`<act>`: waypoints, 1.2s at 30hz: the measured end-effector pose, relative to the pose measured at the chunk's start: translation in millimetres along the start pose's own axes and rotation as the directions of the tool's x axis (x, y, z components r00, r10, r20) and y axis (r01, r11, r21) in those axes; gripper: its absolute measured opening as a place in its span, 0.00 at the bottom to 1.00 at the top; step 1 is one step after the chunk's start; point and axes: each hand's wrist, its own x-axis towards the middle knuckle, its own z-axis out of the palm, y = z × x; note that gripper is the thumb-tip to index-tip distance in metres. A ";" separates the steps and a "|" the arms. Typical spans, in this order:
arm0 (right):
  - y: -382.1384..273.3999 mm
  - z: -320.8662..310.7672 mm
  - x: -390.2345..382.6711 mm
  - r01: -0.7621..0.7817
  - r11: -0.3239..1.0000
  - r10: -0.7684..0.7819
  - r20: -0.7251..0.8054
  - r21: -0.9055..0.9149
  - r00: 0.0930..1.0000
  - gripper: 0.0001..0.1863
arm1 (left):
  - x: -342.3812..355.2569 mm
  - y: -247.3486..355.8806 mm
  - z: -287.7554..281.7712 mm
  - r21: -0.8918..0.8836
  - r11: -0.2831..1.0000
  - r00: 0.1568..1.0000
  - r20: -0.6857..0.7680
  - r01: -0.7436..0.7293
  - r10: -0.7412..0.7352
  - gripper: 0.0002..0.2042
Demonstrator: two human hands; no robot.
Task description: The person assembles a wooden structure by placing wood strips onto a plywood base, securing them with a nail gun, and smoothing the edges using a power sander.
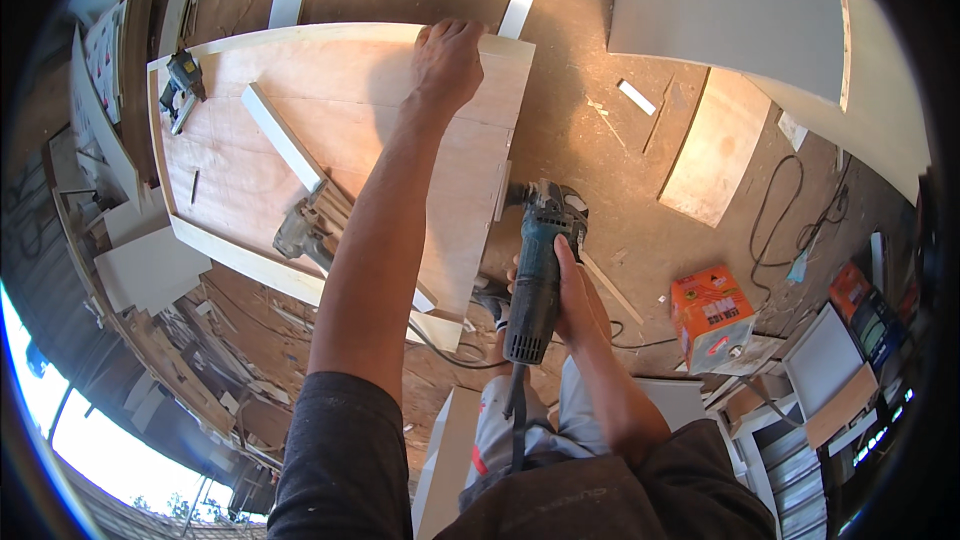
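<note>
My left hand (448, 65) grips the far batten edge of a pale plywood panel (360, 70) near its right corner, fingers curled over it. My right hand (575, 300) holds a dark teal-and-black angle grinder (540, 285) by its body, its head beside the panel's right edge; whether the disc touches the wood I cannot tell. On the panel lie a black nail gun (183, 75) at the far left, a white strip (280, 135) and a silver-grey air tool (300, 235) beside my left forearm, which hides part of it.
Large grey boards (730, 10) stand at the upper right, near a loose plywood piece (715, 145). An orange box (712, 305) and black cables (770, 250) lie on the dusty floor to the right. Stacked offcuts (140, 270) crowd the left. My feet are below the panel.
</note>
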 end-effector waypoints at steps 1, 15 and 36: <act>8.8 -2.6 -3.8 -0.010 0.998 0.010 0.002 0.058 1.000 0.34 | 0.7 -2.0 -3.0 -0.010 1.000 1.000 0.015 -0.004 0.004 0.16; 7.9 -67.2 -16.5 0.192 0.959 -0.144 -0.225 0.208 0.964 0.35 | -267.0 214.5 -17.4 -0.428 0.229 0.479 0.838 0.874 -0.262 0.32; -45.8 -188.5 70.8 0.189 0.957 -0.265 -0.404 -0.220 0.876 0.22 | -202.9 256.1 133.3 -0.217 0.838 0.578 0.804 0.500 -0.137 0.34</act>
